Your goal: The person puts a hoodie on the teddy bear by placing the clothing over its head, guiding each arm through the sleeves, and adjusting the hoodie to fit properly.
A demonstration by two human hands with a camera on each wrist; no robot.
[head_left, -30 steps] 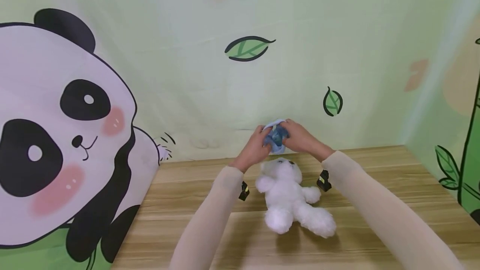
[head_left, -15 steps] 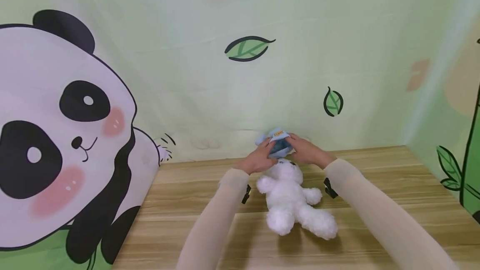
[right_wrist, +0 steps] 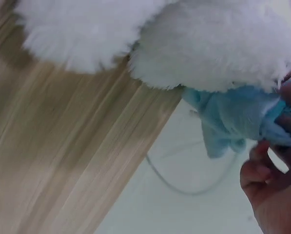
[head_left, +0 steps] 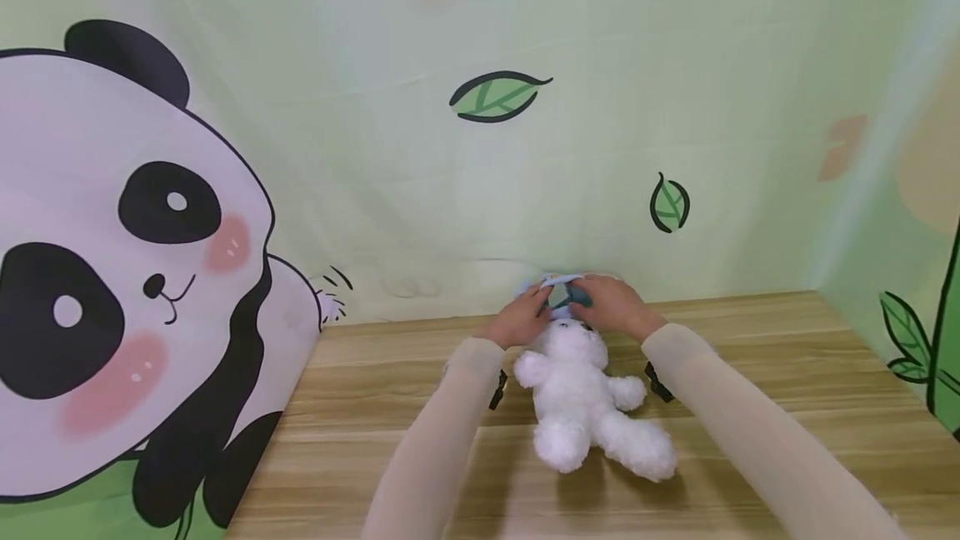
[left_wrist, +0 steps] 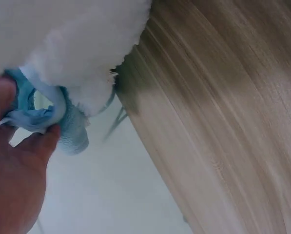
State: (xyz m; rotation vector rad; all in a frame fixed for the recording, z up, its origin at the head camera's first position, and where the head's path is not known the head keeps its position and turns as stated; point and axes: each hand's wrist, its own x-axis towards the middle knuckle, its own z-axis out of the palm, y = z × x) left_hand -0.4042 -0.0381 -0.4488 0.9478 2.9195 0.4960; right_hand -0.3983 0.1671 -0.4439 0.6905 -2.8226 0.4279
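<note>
- We are pinching the rim of the light-blue cloth garment [right_wrist: 233,114] with our left hand [head_left: 519,319] and right hand [head_left: 617,304].
- The garment is hanging between our grips, its opening showing.
- The white plush toy [head_left: 573,386] is lying on the wood-grain table [head_left: 360,407], head just beside it.

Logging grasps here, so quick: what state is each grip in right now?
Left grip: closed, holding the opening's edge of the blue cloth item.
Right grip: closed, holding the same blue cloth item by its edge.
</note>
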